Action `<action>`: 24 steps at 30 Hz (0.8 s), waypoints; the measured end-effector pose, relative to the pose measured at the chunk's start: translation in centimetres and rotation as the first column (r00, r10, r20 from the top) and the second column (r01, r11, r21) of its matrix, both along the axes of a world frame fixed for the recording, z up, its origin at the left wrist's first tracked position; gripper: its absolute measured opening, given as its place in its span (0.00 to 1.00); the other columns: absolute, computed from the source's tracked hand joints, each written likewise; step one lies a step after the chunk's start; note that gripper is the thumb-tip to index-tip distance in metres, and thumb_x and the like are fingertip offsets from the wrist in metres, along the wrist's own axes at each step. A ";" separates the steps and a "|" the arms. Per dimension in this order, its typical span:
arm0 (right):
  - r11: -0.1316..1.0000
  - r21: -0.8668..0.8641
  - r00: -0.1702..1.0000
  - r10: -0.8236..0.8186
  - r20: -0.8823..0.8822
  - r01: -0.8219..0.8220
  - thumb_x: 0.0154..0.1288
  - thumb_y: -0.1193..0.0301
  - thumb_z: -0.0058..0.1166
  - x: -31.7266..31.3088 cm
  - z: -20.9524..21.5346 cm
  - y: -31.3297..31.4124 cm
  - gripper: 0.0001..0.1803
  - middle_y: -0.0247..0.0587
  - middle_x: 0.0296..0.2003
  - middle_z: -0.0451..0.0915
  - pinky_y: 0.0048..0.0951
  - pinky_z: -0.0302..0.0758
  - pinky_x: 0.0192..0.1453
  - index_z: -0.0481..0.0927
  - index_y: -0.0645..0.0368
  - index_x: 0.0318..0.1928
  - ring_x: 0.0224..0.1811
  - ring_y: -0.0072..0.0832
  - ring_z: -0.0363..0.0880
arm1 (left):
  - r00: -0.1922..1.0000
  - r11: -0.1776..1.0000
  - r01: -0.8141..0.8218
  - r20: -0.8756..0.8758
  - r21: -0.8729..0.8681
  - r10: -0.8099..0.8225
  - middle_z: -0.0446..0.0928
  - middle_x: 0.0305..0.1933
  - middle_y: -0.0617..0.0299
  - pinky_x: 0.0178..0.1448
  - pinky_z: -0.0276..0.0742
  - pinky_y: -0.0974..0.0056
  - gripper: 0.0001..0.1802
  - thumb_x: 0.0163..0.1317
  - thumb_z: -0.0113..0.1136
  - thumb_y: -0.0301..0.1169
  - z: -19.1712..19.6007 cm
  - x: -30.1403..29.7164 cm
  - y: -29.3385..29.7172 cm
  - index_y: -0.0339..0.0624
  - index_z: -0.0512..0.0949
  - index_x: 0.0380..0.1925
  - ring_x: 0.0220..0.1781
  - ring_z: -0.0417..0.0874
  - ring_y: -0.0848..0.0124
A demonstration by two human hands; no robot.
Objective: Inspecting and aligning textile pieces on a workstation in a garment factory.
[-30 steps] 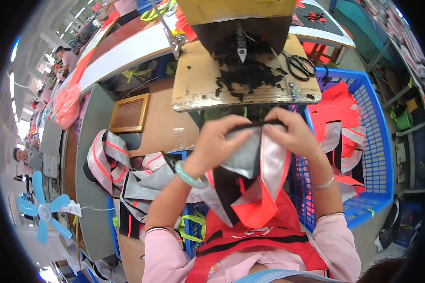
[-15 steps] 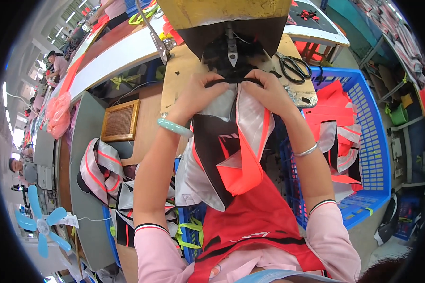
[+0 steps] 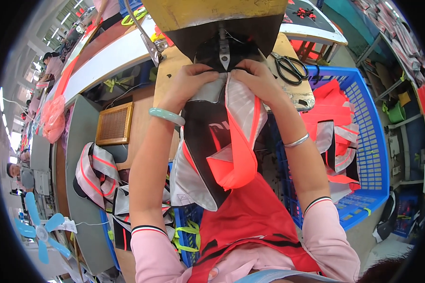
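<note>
A sewn fabric piece [image 3: 197, 137], black with silver-grey and neon red-orange panels, hangs from both my hands over my lap. Its far edge lies at the presser foot [image 3: 225, 59] of an industrial sewing machine [image 3: 217, 14] with a yellow cover. My left hand [image 3: 191, 82] pinches that edge just left of the foot. On the foot's other side, my right hand [image 3: 257, 81] pinches the edge too, thumb and fingers pressed together. The fabric's lower end, with a folded neon flap, drapes toward my red apron [image 3: 250, 212]. Exactly where the needle meets the edge is hidden.
Black-handled scissors [image 3: 290, 68] lie right of the machine. A blue basket [image 3: 380, 160] of neon and grey pieces stands at the right. More sewn pieces [image 3: 99, 172] are heaped at the left, near a woven-topped wooden frame [image 3: 114, 123] and a blue fan [image 3: 41, 231].
Both hands have moved slightly farther from me, carrying the fabric edge closer to the presser foot. The whole view has shifted a little.
</note>
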State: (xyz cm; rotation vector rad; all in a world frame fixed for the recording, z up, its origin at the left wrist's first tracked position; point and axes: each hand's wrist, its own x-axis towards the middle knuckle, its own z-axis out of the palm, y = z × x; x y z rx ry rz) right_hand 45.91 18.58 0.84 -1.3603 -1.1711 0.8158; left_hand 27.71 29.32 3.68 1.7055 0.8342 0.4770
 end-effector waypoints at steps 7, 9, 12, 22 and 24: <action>1.000 0.016 0.996 -0.021 -0.083 0.022 0.65 0.65 0.55 -0.2 0.8 -1.5 0.13 0.29 0.32 0.78 0.18 0.71 0.40 0.79 0.63 0.42 0.34 0.14 0.73 | 0.992 0.996 -0.041 0.116 -0.075 0.050 0.81 0.35 0.65 0.40 0.74 0.74 0.18 0.59 0.66 0.35 0.2 -0.6 -0.7 0.33 0.80 0.44 0.35 0.79 0.79; 0.999 -0.026 0.998 -0.046 -0.045 0.045 0.66 0.64 0.55 0.9 1.8 -3.1 0.14 0.28 0.33 0.77 0.18 0.70 0.42 0.79 0.63 0.43 0.36 0.13 0.72 | 0.994 0.998 -0.022 0.103 -0.061 0.028 0.80 0.35 0.67 0.40 0.73 0.75 0.18 0.60 0.65 0.36 0.1 -1.6 -0.6 0.35 0.79 0.45 0.35 0.78 0.80; 0.926 0.375 0.718 -0.233 0.655 -0.042 0.58 0.67 0.58 1.0 3.2 -7.0 0.13 0.44 0.35 0.82 0.33 0.74 0.43 0.81 0.63 0.40 0.38 0.37 0.80 | 0.937 0.968 0.240 -0.279 0.075 -0.211 0.76 0.29 0.70 0.34 0.69 0.72 0.14 0.63 0.62 0.37 0.6 -2.4 -2.5 0.36 0.77 0.37 0.31 0.72 0.82; 0.939 -0.291 -0.138 0.268 0.953 -0.183 0.51 0.70 0.56 -8.8 -0.6 -14.7 0.11 0.49 0.39 0.80 0.36 0.77 0.37 0.79 0.61 0.36 0.36 0.38 0.82 | 0.633 0.658 0.752 -0.301 0.023 -0.713 0.76 0.36 0.53 0.49 0.70 0.64 0.17 0.64 0.51 0.39 -2.7 3.3 -11.4 0.32 0.74 0.38 0.40 0.73 0.71; 0.896 -0.394 -0.001 0.402 0.916 -0.207 0.52 0.69 0.56 -7.0 0.0 -14.3 0.11 0.49 0.37 0.80 0.38 0.77 0.36 0.80 0.59 0.36 0.36 0.38 0.82 | 0.742 0.745 0.657 -0.075 -0.112 -0.666 0.79 0.43 0.54 0.55 0.70 0.65 0.20 0.67 0.49 0.41 -3.3 2.4 -12.4 0.34 0.76 0.44 0.48 0.76 0.71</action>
